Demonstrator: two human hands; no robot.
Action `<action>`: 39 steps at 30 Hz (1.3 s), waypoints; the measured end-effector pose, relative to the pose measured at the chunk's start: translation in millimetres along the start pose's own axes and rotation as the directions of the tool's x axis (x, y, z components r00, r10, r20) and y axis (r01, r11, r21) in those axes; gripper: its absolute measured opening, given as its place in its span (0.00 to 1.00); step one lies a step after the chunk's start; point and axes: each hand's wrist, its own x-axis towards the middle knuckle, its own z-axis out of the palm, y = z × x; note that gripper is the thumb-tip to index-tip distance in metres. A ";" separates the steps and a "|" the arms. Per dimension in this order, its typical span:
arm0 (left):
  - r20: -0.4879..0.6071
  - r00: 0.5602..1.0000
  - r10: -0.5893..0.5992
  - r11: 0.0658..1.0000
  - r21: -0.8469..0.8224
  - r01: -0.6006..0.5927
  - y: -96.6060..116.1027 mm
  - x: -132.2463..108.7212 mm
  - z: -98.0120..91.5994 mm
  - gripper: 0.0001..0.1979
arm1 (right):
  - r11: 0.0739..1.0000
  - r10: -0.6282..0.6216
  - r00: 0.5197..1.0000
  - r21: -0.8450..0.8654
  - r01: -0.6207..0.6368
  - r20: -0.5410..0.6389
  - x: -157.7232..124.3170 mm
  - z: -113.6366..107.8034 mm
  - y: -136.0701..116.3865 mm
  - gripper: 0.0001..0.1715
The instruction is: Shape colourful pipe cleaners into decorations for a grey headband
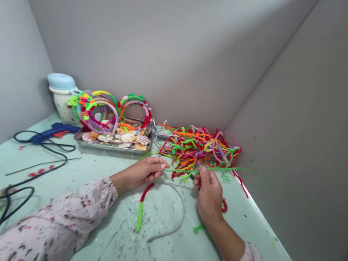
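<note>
Right hand (pixel 209 194) is pinching a green pipe cleaner (pixel 184 171), while the curled left hand (pixel 141 173) sits at its other end, can't tell if it's gripping. A half-wrapped headband (pixel 140 215) lies below on the tabletop (pixel 159 251), with a pipe cleaner pile (pixel 199 148) just behind.

The sole view comes from a head-worn camera, facing forward and down onto the table (pixel 93 167), aimed just right of the metal tray (pixel 111 149), which lies at moderate range beyond the near table edge.
</note>
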 end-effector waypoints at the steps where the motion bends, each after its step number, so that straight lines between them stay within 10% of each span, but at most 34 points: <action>1: 0.002 1.000 0.008 1.000 0.000 -0.008 -0.1 -0.1 0.4 0.12 | 1.000 -0.003 1.000 -0.001 0.003 0.010 -0.2 0.1 -0.5 0.21; 11: -0.031 0.998 0.050 0.997 0.053 -0.048 -1.1 -1.1 6.3 0.13 | 0.998 0.051 0.952 0.009 -0.056 0.303 -11.6 5.2 -11.8 0.16; 39: 0.045 0.998 0.047 0.892 0.447 -0.062 -5.7 2.0 9.0 0.14 | 0.963 0.091 0.970 0.229 -0.143 0.225 -4.3 7.0 -6.2 0.16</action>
